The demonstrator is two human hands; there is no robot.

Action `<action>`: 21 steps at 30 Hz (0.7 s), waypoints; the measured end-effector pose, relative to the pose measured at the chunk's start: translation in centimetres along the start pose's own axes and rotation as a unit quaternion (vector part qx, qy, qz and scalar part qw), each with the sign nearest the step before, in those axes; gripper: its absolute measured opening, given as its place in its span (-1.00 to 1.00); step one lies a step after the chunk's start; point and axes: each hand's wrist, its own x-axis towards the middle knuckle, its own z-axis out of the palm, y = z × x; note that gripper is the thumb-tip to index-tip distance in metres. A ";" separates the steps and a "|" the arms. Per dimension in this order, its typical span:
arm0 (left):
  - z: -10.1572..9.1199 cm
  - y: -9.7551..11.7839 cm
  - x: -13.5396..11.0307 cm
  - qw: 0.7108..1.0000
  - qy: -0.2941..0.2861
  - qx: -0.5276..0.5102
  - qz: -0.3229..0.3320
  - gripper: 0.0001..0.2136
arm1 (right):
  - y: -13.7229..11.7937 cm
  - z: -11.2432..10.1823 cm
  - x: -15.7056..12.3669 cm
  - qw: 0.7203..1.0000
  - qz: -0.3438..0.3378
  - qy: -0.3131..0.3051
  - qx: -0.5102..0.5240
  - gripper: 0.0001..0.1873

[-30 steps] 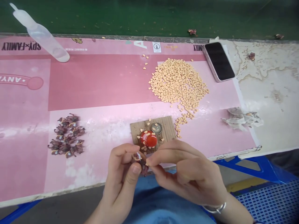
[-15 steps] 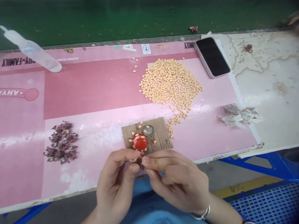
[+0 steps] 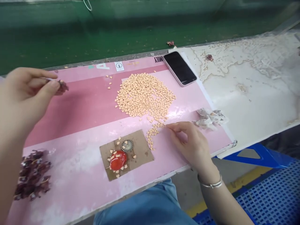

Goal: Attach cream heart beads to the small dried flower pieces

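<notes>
At the upper left, my left hand [image 3: 29,93] pinches a small dark reddish-brown piece [image 3: 62,87] between thumb and fingertips, raised over the pink sheet. My right hand [image 3: 191,143] is closed in a pinch at the trailing edge of a heap of tiny pale-yellow pieces [image 3: 145,95]; whether anything sits between its fingertips cannot be made out. In front of me lies a brown cardboard piece [image 3: 140,147], bearing a glossy red dish [image 3: 118,160], a metal bottle cap [image 3: 127,145] and several yellow pieces. A cluster of dark reddish pieces [image 3: 34,175] lies at lower left, partly behind my left forearm.
A phone [image 3: 180,68] lies at the sheet's far right corner. Crumpled paper [image 3: 209,118] is just beyond my right hand. Dark scraps [image 3: 209,57] rest on the stained white tabletop [image 3: 264,87]. A green surface [image 3: 131,34] runs along the back; a blue perforated seat [image 3: 269,200] stands at lower right.
My hands have come apart from their meeting point before me. My left hand moved far left with the dark piece; my right moved right, beside the yellow pieces. The view has shifted right.
</notes>
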 end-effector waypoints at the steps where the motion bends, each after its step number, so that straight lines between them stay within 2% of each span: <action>1: 0.8 0.9 1.6 1.000 -0.002 0.014 -0.016 -0.44 | 0.0 0.0 0.3 1.000 -0.021 -0.016 -0.001 -0.84; 3: 2.4 2.3 4.3 0.998 -0.006 0.038 -0.040 -0.45 | -0.1 -0.1 0.5 0.997 -0.062 -0.051 -0.013 -0.81; 5: 3.5 2.7 6.5 0.998 -0.008 0.053 -0.034 -0.45 | 0.0 -0.3 0.4 0.994 -0.082 -0.063 -0.023 -0.80; 8: 4.3 1.8 9.2 0.998 -0.026 0.059 -0.018 -0.44 | 0.3 -0.4 -0.3 0.997 -0.071 -0.040 -0.007 -0.83; 12: 4.8 0.2 11.6 0.995 -0.038 0.091 -0.020 -0.54 | 0.4 -0.7 -0.6 0.997 -0.062 -0.048 0.024 -0.84; 15: 5.3 0.1 12.2 0.992 -0.056 0.113 -0.019 -0.56 | 0.4 -1.0 0.0 0.996 -0.041 -0.071 0.032 -0.85; 18: 5.4 0.5 11.6 0.991 -0.071 0.116 -0.002 -0.35 | 0.5 -1.4 0.9 0.993 -0.009 -0.104 0.049 -0.84; 21: 5.0 0.6 10.0 0.992 -0.046 0.119 0.018 -0.21 | 0.4 -1.9 1.5 0.985 0.036 -0.150 0.080 -0.83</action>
